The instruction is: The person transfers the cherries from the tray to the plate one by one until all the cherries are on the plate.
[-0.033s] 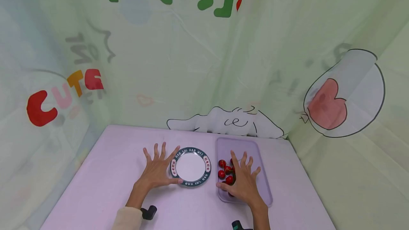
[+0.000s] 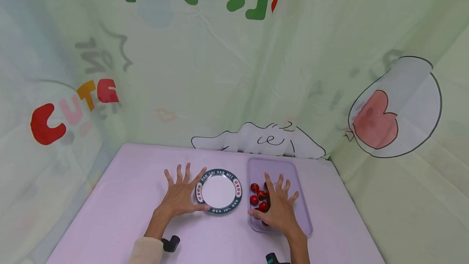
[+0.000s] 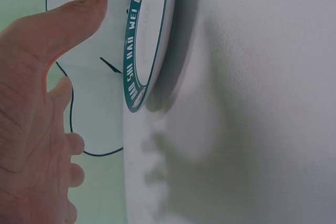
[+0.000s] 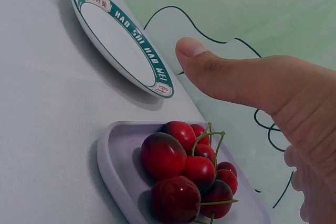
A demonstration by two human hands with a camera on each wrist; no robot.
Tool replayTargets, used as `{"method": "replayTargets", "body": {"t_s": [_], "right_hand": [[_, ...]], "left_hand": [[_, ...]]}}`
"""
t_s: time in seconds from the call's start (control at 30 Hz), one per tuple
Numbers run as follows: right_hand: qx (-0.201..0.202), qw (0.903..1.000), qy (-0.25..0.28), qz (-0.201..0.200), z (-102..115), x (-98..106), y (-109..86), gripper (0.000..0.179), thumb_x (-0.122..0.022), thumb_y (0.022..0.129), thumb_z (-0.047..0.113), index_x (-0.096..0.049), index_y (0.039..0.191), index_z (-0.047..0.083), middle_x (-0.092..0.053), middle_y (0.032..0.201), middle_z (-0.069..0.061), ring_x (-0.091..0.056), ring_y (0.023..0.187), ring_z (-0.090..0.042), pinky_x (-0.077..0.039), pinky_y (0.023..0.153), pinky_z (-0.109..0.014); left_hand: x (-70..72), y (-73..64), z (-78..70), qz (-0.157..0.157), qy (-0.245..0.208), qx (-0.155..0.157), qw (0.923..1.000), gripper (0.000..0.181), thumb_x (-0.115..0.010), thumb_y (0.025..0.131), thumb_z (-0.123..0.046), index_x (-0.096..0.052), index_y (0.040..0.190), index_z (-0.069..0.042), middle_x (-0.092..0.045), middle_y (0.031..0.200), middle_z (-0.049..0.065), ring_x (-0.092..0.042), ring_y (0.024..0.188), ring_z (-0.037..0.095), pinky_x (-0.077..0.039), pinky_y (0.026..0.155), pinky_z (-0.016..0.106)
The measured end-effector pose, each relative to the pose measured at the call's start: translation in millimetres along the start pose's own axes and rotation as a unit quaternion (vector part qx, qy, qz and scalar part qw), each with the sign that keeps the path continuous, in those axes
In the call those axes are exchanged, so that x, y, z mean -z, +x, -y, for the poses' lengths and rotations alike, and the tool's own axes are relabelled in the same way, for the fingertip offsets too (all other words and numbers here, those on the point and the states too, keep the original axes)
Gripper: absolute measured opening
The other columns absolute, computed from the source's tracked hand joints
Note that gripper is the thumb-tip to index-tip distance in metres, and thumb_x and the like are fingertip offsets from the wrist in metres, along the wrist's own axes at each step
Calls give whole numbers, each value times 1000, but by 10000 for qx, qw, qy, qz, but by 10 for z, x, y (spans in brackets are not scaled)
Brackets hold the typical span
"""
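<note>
My left hand (image 2: 180, 196) hovers with fingers spread at the left side of a round white plate (image 2: 218, 191) that has a dark green lettered rim. Its thumb overlaps the plate's lower edge in the head view; in the left wrist view the hand holds nothing. Over a shallow lilac tray (image 2: 272, 166), my right hand (image 2: 280, 209) is spread too, with nothing in its grasp. Several red cherries (image 4: 199, 174) with green stems lie in the tray's left part, some hidden beneath the right hand in the head view.
Plate and tray sit side by side on a pale table (image 2: 121, 207), a narrow gap between them. Behind and at both sides hangs a light green printed curtain (image 2: 220, 72). Black devices (image 2: 170, 244) are strapped at the wrists.
</note>
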State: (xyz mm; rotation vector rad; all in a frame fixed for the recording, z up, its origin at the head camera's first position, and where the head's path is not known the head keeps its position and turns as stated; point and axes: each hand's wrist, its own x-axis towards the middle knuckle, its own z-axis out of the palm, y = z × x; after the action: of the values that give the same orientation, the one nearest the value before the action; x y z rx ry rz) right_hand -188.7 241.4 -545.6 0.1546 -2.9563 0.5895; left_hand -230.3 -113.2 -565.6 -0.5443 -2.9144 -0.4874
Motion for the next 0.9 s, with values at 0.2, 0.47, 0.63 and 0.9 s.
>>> {"method": "replayTargets", "body": {"t_s": [0.2, 0.47, 0.63, 0.9], "right_hand": [[9, 10000, -41, -9, 3, -10, 7, 136, -89, 67, 71, -26, 174, 17, -16, 174, -42, -13, 156, -76, -9, 112, -102], [91, 9999, -67, -102, -22, -69, 24, 135, -88, 66, 73, -28, 174, 18, -17, 174, -42, -15, 155, -77, -9, 111, -102], [89, 9999, -62, -104, -10, -64, 23, 135, -88, 65, 72, -29, 173, 17, -18, 174, -42, -15, 155, -77, -10, 111, -103], [-6, 9969, 631, -461, 76, 4, 28, 112, -91, 79, 54, -38, 170, 17, -30, 174, -35, -26, 160, -62, -9, 122, -95]], "left_hand": [[-6, 2, 4, -42, -40, -37, 10000, 124, -81, 68, -85, -37, 171, -31, -26, 174, 37, -20, 158, 72, 0, 116, 100], [-20, -8, 2, -68, -126, -56, 9999, 125, -80, 69, -84, -36, 172, -29, -27, 174, 38, -20, 157, 72, -1, 116, 100], [-23, -6, 1, 60, -189, 20, 9998, 126, -80, 69, -85, -35, 172, -30, -25, 175, 37, -17, 159, 72, 2, 117, 99], [-45, 4, 24, -69, -389, 221, 9990, 126, -86, 71, -77, -30, 174, -31, -26, 175, 35, -28, 158, 67, -15, 122, 94]]}}
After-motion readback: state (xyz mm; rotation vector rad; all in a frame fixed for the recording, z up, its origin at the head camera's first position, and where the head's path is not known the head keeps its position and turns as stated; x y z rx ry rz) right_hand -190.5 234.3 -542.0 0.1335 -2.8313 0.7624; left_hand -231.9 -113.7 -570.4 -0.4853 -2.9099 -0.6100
